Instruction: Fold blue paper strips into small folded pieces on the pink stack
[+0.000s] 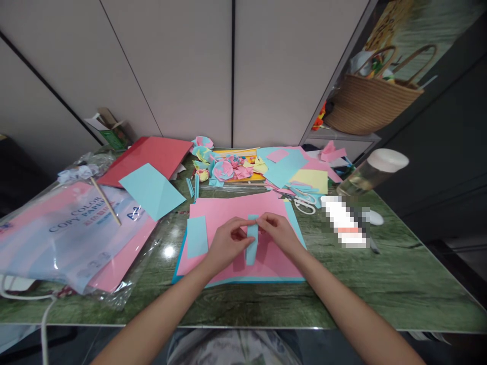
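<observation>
Between my two hands is a narrow folded strip of light blue paper (251,246), held upright over a pink sheet (224,213). My left hand (230,241) grips its left side and upper edge with thumb and fingers. At its top right corner, my right hand (277,230) pinches the paper. A flat light blue paper rectangle (197,236) lies on the pink sheet, left of my left hand. Under the pink sheet, edges of light blue and darker blue sheets stick out.
White-handled scissors (306,203) and a clear bottle with a pale lid (387,160) are to the right. Paper flowers (224,170) lie at the back. A plastic pack of colour copy paper (76,223), a stick (106,202) and a light blue sheet (152,190) occupy the left.
</observation>
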